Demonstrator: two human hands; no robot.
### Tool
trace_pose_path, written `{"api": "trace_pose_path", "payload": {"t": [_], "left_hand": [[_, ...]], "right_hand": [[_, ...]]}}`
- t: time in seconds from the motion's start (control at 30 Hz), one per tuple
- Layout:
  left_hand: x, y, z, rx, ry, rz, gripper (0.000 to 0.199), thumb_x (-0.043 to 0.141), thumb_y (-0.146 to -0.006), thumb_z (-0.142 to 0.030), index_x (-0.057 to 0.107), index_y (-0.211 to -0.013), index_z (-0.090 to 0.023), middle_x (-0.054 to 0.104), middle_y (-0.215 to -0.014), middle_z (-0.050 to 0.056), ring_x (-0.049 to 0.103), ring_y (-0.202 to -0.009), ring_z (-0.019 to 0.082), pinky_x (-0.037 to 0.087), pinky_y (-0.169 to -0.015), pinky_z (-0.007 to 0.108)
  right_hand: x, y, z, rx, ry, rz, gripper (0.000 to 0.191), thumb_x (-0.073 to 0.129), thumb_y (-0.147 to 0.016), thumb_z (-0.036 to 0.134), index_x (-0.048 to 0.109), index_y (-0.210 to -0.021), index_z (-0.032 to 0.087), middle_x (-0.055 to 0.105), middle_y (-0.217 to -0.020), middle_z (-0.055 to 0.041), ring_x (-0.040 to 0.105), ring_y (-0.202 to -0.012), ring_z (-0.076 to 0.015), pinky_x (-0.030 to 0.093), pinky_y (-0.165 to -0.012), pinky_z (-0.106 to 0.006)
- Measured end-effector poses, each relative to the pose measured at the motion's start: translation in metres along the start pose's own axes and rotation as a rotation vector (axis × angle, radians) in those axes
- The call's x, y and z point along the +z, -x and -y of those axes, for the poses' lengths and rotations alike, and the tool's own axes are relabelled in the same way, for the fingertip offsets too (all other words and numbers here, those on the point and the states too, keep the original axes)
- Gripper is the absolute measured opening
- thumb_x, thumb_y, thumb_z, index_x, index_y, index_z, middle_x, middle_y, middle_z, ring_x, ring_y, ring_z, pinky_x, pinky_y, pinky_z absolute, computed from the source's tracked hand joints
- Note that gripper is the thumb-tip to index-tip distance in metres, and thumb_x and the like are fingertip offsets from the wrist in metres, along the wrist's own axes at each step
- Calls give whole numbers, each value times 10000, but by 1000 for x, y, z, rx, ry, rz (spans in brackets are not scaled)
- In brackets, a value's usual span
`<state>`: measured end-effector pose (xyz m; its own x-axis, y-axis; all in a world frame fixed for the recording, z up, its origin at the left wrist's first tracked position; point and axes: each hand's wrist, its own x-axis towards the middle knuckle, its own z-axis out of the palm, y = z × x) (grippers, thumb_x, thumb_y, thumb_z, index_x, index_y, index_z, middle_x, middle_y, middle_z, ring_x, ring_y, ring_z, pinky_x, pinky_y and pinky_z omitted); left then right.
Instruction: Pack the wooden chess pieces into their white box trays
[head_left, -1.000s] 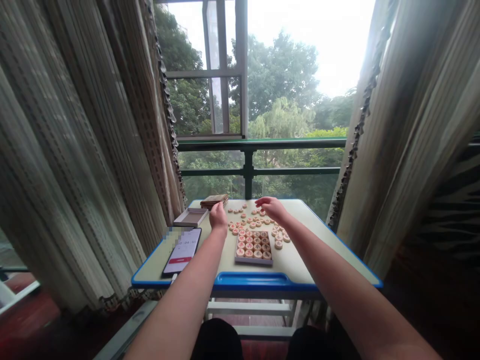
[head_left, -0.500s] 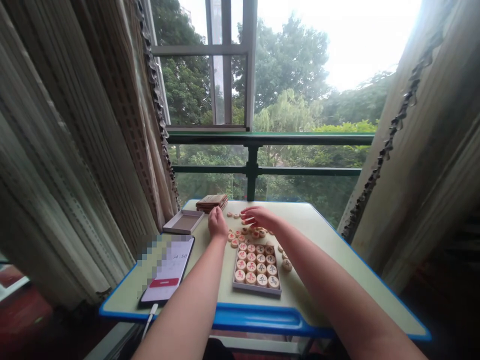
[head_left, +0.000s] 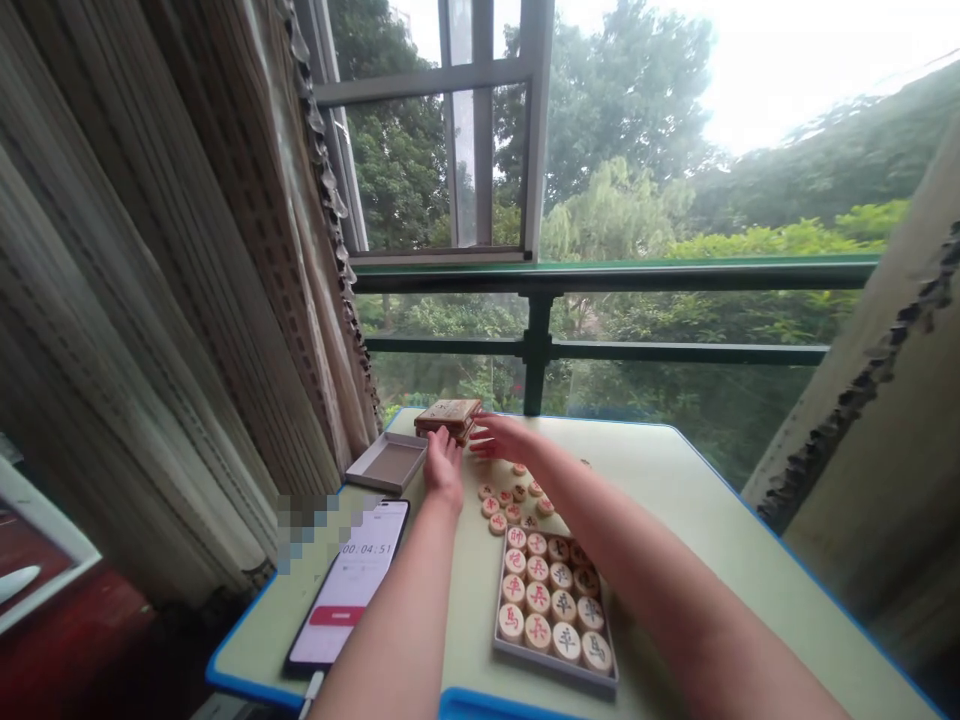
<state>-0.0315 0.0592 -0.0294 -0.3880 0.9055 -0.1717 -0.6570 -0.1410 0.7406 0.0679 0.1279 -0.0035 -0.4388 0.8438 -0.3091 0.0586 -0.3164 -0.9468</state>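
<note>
My left hand (head_left: 444, 468) is raised at the near side of a brown folded stack (head_left: 448, 412), palm turned inward and fingers extended, holding nothing that I can see. From the right, my right hand (head_left: 504, 438) reaches to the same stack with its fingers apart, the fingertips close to its right end. Whether either hand touches the stack I cannot tell. Loose Chinese chess pieces (head_left: 513, 512) lie on the table below my right hand. Closer in, a shallow box (head_left: 555, 666) holds rows of red and black pieces; my right forearm covers part of its right side.
A shallow box lid (head_left: 375, 486) lies left of my left hand. Along the left of the table (head_left: 720, 500) lies a phone (head_left: 330, 590) with a timer and a plugged-in cable. A green railing (head_left: 675, 278) and a curtain (head_left: 247, 250) stand beyond the edges.
My right hand has moved left from above the loose pieces to the brown stack. My left hand has opened its fingers beside it. The view has shifted left and closer.
</note>
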Motion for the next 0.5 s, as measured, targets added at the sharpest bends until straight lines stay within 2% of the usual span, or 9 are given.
{"api": "trace_pose_path", "payload": {"t": [0.23, 0.37, 0.5], "left_hand": [[3, 4, 3, -50, -40, 38, 475, 264, -928, -428, 470, -1296, -209, 288, -1485, 37, 299, -1344, 174, 260, -1097, 312], [1, -1, 6, -69, -58, 29, 452, 302, -917, -443, 517, -1244, -217, 335, -1465, 39, 329, -1330, 193, 366, -1029, 301], [-2, -7, 9, -70, -42, 15, 419, 319, -915, -439, 545, -1203, -235, 443, -1396, 47, 473, -1222, 202, 479, -891, 287]], "right_hand": [[7, -19, 6, 20, -30, -8, 207, 525, -851, 276, 500, -1044, 208, 535, -694, 6, 512, -516, -91, 444, -491, -202], [11, -22, 12, 48, -23, -7, 144, 529, -847, 270, 512, -960, 183, 546, -706, -8, 516, -526, -91, 430, -479, -192], [18, -22, 14, 67, -23, -11, 137, 547, -839, 287, 512, -924, 187, 545, -707, -4, 515, -524, -94, 447, -501, -213]]}}
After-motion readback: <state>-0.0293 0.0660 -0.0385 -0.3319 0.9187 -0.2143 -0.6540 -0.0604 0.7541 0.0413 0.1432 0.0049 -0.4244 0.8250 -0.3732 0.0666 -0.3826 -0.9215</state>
